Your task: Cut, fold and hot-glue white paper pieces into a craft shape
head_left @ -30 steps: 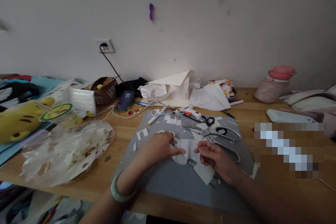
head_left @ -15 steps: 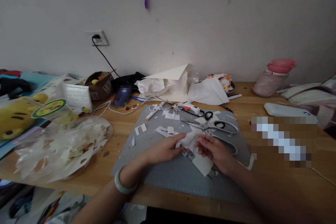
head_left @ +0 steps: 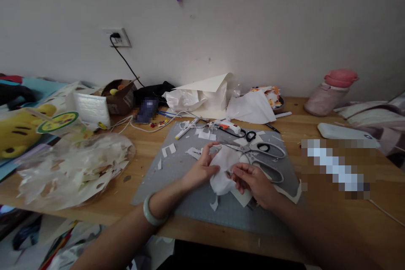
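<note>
White piece (head_left: 223,168): a thin cut-out sheet, held just above the grey cutting mat (head_left: 190,185), between both hands.
Left hand (head_left: 202,168): fingers curled round the piece's left edge, thumb on top, pinching it.
Right hand (head_left: 249,179): fingers bent and closed on the right edge, gripping from the side.
Handling: looks very light and limp, likely to crease or tear; I'd judge the edges safest, with two pinches well apart.
Under it: a cream offcut (head_left: 242,197) lying on the mat, partly hidden by the right hand.
Just beyond: large scissors (head_left: 262,156) lying flat, near the fingers.
Farther back: a glue gun (head_left: 229,126), a white marker (head_left: 186,128), small paper scraps (head_left: 169,149).
Left side: a clear bag of clippings (head_left: 72,173) on the wooden table (head_left: 332,215).
</note>
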Demonstrator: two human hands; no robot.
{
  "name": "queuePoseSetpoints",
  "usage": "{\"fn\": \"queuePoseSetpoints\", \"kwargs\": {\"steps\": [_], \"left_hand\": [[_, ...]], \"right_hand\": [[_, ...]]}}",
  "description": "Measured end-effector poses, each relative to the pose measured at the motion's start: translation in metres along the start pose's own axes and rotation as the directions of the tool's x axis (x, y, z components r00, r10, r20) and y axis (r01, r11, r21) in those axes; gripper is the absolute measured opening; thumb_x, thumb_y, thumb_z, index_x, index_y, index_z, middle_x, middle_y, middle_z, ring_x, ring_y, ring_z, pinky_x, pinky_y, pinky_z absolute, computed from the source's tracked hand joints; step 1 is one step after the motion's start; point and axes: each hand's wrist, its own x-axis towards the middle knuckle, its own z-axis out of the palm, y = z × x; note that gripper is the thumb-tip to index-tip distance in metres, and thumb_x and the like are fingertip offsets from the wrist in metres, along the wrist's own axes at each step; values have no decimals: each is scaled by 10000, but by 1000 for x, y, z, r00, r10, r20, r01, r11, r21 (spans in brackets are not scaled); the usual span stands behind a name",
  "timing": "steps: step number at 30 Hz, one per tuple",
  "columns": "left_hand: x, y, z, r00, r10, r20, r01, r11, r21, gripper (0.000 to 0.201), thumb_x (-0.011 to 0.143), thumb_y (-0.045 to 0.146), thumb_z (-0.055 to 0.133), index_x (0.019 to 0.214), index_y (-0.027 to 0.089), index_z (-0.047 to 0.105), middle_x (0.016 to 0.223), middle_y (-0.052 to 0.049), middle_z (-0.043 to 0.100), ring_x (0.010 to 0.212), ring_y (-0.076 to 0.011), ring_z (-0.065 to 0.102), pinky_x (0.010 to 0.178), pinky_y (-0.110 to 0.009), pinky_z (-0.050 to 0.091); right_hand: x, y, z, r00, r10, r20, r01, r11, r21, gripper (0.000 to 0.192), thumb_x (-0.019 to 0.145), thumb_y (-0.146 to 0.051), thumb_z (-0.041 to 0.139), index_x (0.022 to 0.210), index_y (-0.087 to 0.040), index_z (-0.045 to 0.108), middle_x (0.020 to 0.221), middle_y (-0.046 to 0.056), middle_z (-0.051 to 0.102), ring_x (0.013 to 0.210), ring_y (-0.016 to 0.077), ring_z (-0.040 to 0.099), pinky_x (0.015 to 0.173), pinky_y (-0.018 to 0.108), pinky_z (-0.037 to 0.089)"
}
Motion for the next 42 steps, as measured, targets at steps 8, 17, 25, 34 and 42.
{"fn": "queuePoseSetpoints", "kwargs": {"steps": [8, 17, 25, 34, 42], "left_hand": [[5, -9, -2, 958, 221, -183, -142, 920, 365, 312, 728, 244, 601, 833, 224, 308, 844, 23, 547, 658, -96, 539, 592, -216, 431], [-1, 2, -1, 968, 245, -57, -152, 751, 642, 262, 723, 174, 566, 982, 194, 597, 1130, -73, 597, 1112, -220, 503, 995, -376, 344], [-1, -3, -2, 984, 177, 2, -145, 801, 581, 574, 663, 102, 618, 1221, 224, 557, 1361, -94, 482, 1293, -252, 370, 1058, -402, 278], [-5, 0, -2, 990, 117, 74, -137, 903, 407, 651, 638, 51, 605, 1258, 236, 531, 1401, -72, 443, 1300, -268, 344, 1060, -426, 255], [0, -7, 2, 1000, 21, 12, -23, 959, 281, 457, 678, 209, 685, 1127, 193, 599, 1030, -52, 604, 932, -184, 538, 829, -301, 416]], "right_hand": [[1, 4, 4, 997, 78, -12, -78, 997, -8, 340, 636, -472, 705, 765, -171, 618, 516, -37, 563, 434, 80, 496, 429, 215, 369], [4, 3, 7, 995, 80, -53, -78, 996, 35, 364, 596, -493, 718, 697, -176, 572, 525, -56, 524, 416, 68, 472, 399, 211, 364], [4, 7, 6, 995, 88, -42, -86, 995, 47, 391, 623, -536, 700, 720, -183, 561, 529, -56, 520, 421, 73, 482, 397, 209, 360], [2, 6, 6, 996, 60, 69, -59, 998, -16, 387, 638, -534, 709, 666, -185, 542, 529, -54, 510, 424, 55, 433, 426, 208, 331], [2, 6, 8, 998, 28, 50, -26, 999, -36, 384, 655, -540, 686, 664, -188, 532, 571, -44, 517, 488, 73, 452, 468, 220, 341]]}}
